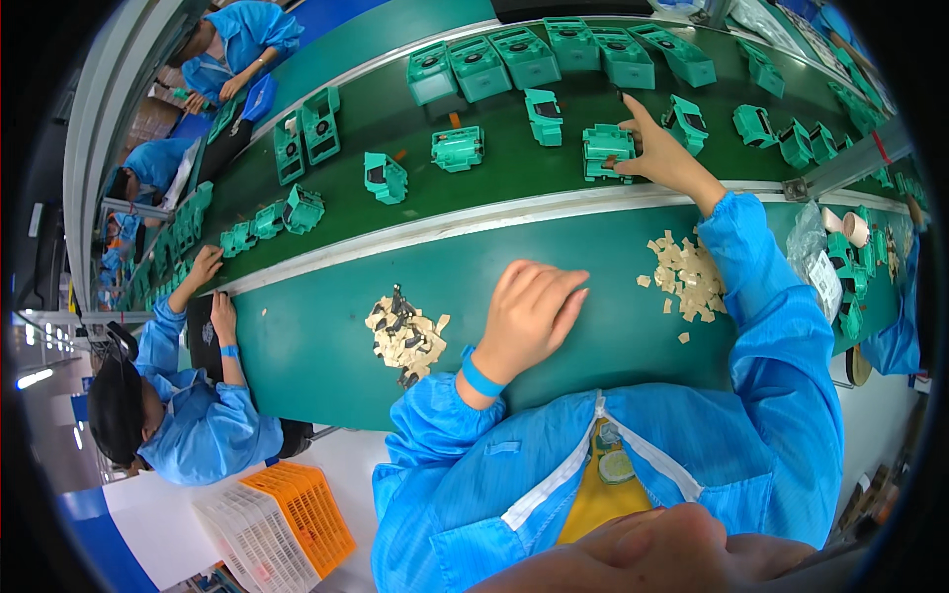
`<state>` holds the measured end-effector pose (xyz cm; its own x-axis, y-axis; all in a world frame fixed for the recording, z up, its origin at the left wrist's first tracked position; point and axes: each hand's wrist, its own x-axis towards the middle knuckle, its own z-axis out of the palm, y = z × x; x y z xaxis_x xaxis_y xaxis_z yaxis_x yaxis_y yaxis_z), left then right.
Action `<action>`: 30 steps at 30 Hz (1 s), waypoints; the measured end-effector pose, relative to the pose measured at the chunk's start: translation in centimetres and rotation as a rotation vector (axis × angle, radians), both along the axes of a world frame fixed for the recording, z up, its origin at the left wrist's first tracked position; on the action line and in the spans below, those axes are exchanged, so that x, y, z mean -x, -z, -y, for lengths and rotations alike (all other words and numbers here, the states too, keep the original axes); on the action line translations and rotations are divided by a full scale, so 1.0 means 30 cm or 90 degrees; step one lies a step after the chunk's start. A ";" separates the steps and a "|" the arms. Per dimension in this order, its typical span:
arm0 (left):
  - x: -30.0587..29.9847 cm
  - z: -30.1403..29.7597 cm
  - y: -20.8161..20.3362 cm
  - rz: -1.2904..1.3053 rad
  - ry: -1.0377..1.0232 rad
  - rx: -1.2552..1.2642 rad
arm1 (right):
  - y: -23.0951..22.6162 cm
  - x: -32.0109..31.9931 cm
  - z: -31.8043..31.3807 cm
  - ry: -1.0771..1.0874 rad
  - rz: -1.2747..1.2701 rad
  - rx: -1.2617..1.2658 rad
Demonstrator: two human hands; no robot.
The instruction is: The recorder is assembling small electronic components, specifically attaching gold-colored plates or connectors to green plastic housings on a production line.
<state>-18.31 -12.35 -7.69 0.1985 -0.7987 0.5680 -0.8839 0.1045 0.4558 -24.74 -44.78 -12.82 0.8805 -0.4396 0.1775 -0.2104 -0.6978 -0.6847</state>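
Observation:
My right hand (657, 153) reaches over the dark green belt to a small green plastic housing (597, 148). The thumb lies at its near right side and another finger at its far edge, while the index finger sticks out beyond. Over the green worktop, my left hand (529, 316) hovers with fingers loosely curled, and I see nothing in it. To its left is a pile of beige scraps mixed with small black pieces (405, 336). Another heap of beige scraps (684, 277) lies beside my right forearm.
Larger green casings (524, 57) line the belt's far side; more small housings (457, 148) stand along it. A pale metal rail (415, 233) divides belt from worktop. At right are a clear plastic bag (816, 262) and a post (855, 163). A co-worker (198, 425) works at left.

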 end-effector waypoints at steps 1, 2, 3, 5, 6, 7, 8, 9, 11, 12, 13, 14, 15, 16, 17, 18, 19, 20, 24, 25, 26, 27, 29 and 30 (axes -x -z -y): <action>0.002 -0.007 0.004 -0.033 -0.024 -0.008 | -0.026 -0.021 -0.019 0.027 -0.056 -0.148; 0.003 -0.019 0.010 -0.066 -0.057 -0.018 | -0.077 -0.039 -0.084 0.049 -0.049 -0.198; 0.009 -0.028 0.016 -0.066 -0.071 -0.021 | -0.119 -0.040 -0.150 0.036 -0.052 -0.202; 0.048 -0.044 0.027 -0.180 -0.147 -0.027 | -0.170 -0.003 -0.281 0.101 -0.047 -0.176; 0.070 -0.041 0.029 -0.184 -0.153 -0.030 | -0.152 0.034 -0.339 0.103 -0.033 -0.174; 0.090 -0.031 0.038 -0.212 -0.152 -0.046 | -0.115 0.063 -0.396 0.104 -0.017 -0.174; 0.111 -0.024 0.045 -0.244 -0.145 -0.063 | -0.100 0.104 -0.451 0.097 -0.013 -0.154; 0.131 -0.028 0.052 -0.247 -0.154 -0.068 | -0.065 0.135 -0.498 0.088 -0.003 -0.144; 0.159 -0.050 0.075 -0.311 -0.153 -0.133 | -0.128 0.182 -0.600 0.085 -0.073 -0.308; 0.161 -0.064 0.091 -0.297 -0.162 -0.141 | -0.119 0.221 -0.636 0.079 -0.081 -0.311; 0.161 -0.070 0.088 -0.302 -0.165 -0.145 | -0.097 0.265 -0.662 0.031 -0.024 -0.338; 0.158 -0.080 0.079 -0.279 -0.207 -0.153 | -0.079 0.296 -0.674 -0.018 0.031 -0.366; 0.153 -0.088 0.072 -0.255 -0.249 -0.161 | -0.071 0.320 -0.666 -0.020 0.025 -0.371; 0.144 -0.096 0.070 -0.250 -0.269 -0.156 | -0.072 0.346 -0.657 -0.049 0.007 -0.407; 0.134 -0.100 0.077 -0.257 -0.277 -0.162 | -0.080 0.362 -0.651 -0.077 -0.011 -0.444; 0.124 -0.101 0.085 -0.254 -0.268 -0.167 | -0.094 0.347 -0.632 -0.057 0.020 -0.402; 0.120 -0.100 0.093 -0.249 -0.254 -0.174 | -0.085 0.342 -0.609 -0.025 0.040 -0.432; 0.118 -0.093 0.093 -0.276 -0.237 -0.178 | -0.074 0.340 -0.589 -0.010 0.056 -0.507; 0.106 -0.083 0.080 -0.275 -0.130 -0.207 | -0.029 0.305 -0.542 -0.003 0.047 -0.710; 0.106 -0.081 0.074 -0.265 -0.125 -0.213 | -0.016 0.298 -0.538 -0.027 0.038 -0.793; 0.106 -0.080 0.074 -0.255 -0.119 -0.219 | -0.021 0.288 -0.546 -0.038 0.055 -0.804; 0.105 -0.081 0.081 -0.262 -0.118 -0.223 | -0.018 0.286 -0.544 -0.033 0.049 -0.808; 0.100 -0.082 0.095 -0.295 -0.098 -0.207 | -0.009 0.281 -0.538 -0.079 0.024 -0.761; 0.101 -0.083 0.102 -0.301 -0.098 -0.210 | -0.008 0.284 -0.535 -0.076 0.018 -0.764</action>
